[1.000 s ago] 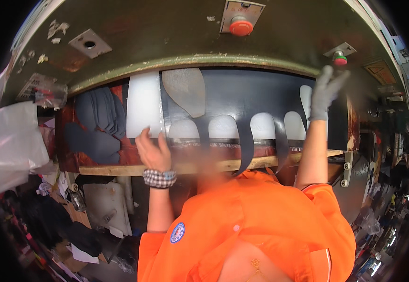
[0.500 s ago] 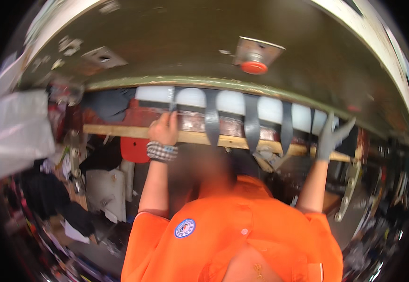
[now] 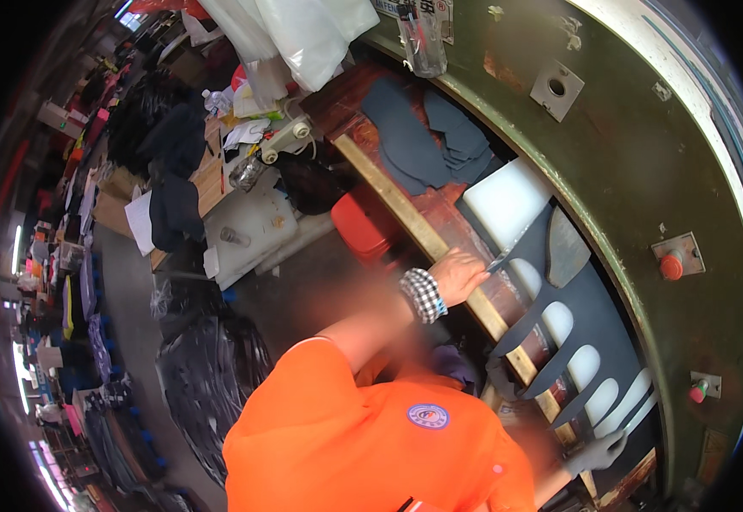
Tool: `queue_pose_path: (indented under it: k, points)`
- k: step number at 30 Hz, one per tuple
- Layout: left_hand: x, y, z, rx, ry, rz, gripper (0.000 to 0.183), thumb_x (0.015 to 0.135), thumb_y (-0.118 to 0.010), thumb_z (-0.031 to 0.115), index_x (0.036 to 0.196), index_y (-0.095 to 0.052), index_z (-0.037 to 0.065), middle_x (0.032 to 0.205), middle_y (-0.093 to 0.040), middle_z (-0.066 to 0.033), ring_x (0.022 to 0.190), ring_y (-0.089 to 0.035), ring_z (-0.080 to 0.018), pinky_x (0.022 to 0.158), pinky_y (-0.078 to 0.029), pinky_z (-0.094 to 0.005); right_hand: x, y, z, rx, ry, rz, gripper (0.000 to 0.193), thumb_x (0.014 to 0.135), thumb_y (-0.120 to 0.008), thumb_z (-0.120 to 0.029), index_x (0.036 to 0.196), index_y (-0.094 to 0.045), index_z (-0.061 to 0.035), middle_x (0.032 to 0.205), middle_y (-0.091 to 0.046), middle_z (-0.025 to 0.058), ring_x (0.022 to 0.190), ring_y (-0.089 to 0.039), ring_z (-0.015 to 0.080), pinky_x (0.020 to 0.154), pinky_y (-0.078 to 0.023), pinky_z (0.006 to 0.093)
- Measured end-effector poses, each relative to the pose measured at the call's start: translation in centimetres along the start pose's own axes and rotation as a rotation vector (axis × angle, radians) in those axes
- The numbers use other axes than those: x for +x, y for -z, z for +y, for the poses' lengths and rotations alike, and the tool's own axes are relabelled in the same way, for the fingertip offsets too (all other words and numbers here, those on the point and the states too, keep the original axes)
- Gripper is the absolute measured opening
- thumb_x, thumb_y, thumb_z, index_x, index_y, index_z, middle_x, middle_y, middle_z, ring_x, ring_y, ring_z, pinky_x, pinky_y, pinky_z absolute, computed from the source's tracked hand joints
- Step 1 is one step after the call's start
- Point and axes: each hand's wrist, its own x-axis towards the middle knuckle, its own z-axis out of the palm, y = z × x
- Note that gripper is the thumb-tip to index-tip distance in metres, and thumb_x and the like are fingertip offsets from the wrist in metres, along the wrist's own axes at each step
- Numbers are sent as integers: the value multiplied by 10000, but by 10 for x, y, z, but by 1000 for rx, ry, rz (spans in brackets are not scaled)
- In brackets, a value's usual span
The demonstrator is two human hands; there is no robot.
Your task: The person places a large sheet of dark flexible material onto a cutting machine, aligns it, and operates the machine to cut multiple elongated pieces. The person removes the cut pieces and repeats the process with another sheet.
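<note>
One dark sheet [image 3: 606, 320], smooth and blue-grey, lies over a white board [image 3: 508, 205] between the wooden rail [image 3: 388, 194] and the green machine beam [image 3: 610, 136]. Its near edge is scalloped by rounded cut-outs that show white, and the narrow tongues [image 3: 518, 334] between them curve toward the rail. A grey-brown, sole-shaped piece [image 3: 565, 249] rests on it. Your bare left hand [image 3: 458, 277] has its fingers drawn together on the sheet's near left corner. Your gloved right hand [image 3: 597, 452] is by the far right end, fingers bent; you cannot tell whether they grip anything.
</note>
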Motion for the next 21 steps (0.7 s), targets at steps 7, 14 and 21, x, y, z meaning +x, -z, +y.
queue_pose_path:
  k: [7,14,21]
  points:
    - [-69,30,23,161,267,-94,337,959,-585,406,1057,-661,93,723,-668,-213,691,-660,-416,641,-505,-532,-136,-113,-190,583,354,-1066,836,731,-827,-295,1452,-474,-60,1315,-586,179,1113,-622,305,939,-518,419]
    - [-126,24,23,337,116,-55,159,950,-627,203,876,-666,69,669,-640,-134,624,-626,-334,596,-468,-450,-211,-122,-183,186,628,-768,997,683,-855,-294,1531,-368,-99,1394,-405,340,1297,-412,509,1113,-342,549]
    - [-157,31,13,309,88,-103,136,937,-657,187,900,-666,57,684,-629,-109,626,-617,-314,587,-454,-426,-140,-61,-161,685,164,-1097,965,626,-894,-164,1469,-444,-33,1443,-478,189,1353,-456,314,1135,-359,413]
